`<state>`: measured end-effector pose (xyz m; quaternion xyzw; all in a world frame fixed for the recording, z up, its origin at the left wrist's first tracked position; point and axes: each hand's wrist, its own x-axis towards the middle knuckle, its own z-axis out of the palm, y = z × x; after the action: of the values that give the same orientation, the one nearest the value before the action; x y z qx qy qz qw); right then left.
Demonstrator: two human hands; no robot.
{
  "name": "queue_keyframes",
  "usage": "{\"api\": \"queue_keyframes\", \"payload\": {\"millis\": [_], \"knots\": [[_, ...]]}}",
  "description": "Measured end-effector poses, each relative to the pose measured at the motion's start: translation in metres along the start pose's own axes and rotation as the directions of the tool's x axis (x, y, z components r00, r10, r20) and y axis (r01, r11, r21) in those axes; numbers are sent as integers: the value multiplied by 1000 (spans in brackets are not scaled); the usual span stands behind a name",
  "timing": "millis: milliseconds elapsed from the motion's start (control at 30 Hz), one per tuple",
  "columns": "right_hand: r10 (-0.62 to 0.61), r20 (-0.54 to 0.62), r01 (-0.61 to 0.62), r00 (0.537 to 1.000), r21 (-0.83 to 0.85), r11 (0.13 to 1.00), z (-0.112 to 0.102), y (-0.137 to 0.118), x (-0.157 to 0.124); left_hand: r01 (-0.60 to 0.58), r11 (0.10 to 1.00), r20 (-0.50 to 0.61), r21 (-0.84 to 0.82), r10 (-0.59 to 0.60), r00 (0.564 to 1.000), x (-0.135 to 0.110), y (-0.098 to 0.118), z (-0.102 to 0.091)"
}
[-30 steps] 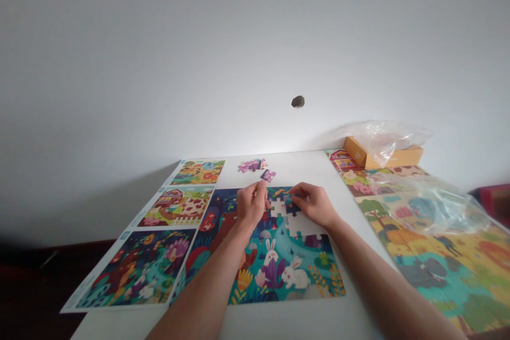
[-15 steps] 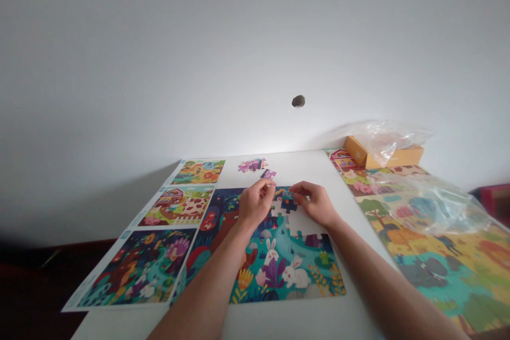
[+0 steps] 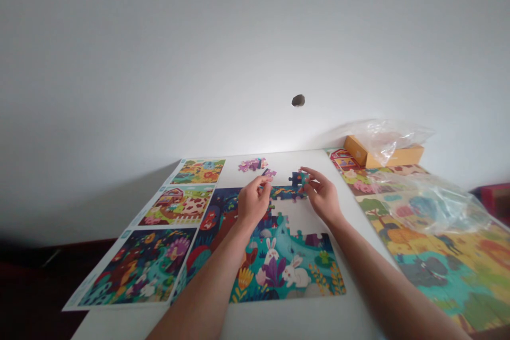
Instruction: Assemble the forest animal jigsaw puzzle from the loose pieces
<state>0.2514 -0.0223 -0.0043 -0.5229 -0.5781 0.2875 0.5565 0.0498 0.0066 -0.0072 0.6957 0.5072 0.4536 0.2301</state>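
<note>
My right hand (image 3: 323, 196) pinches a dark blue and teal puzzle piece (image 3: 297, 179) between thumb and fingers, at the far edge of a partly joined jigsaw puzzle (image 3: 274, 271). White table shows through a gap in the puzzle's upper right. My left hand (image 3: 254, 201) is over the puzzle's far side with its fingers drawn together. Its fingertips reach the near edge of a purple puzzle piece (image 3: 270, 172); whether they grip anything is hidden. Farther back lie several loose pink and purple pieces (image 3: 252, 164).
A printed picture sheet (image 3: 137, 265) with several scenes lies at the left. On the right are another puzzle (image 3: 422, 255), a clear plastic bag (image 3: 450, 207) and an orange box (image 3: 402, 157). Behind the table (image 3: 306, 316) rises a white wall (image 3: 223, 64) with a hole (image 3: 298, 101).
My right hand has moved up and away with the dark blue and teal puzzle piece, from the gap to the puzzle's far edge. My left hand has shifted slightly left.
</note>
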Motion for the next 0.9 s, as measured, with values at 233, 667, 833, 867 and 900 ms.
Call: {"api": "queue_keyframes", "payload": {"millis": [233,667,833,867,900], "knots": [[132,-210,-142,969,-34,989,-6,-1,3,40,995,-32,-95,-44,999,1,-4,2],[137,-359,-232,923,-238,943,-14,2,8,-40,930,-50,-366,24,998,2,-14,7],[175,-396,-281,902,-229,932,-17,8,10,-193,929,-97,-315,171,980,5,-14,9],[179,-392,-285,902,-230,931,-16,8,10,-208,929,-96,-305,187,978,5,-14,9],[184,-390,-291,902,-234,928,-16,6,10,-218,930,-94,-296,199,975,5,-14,9]]}}
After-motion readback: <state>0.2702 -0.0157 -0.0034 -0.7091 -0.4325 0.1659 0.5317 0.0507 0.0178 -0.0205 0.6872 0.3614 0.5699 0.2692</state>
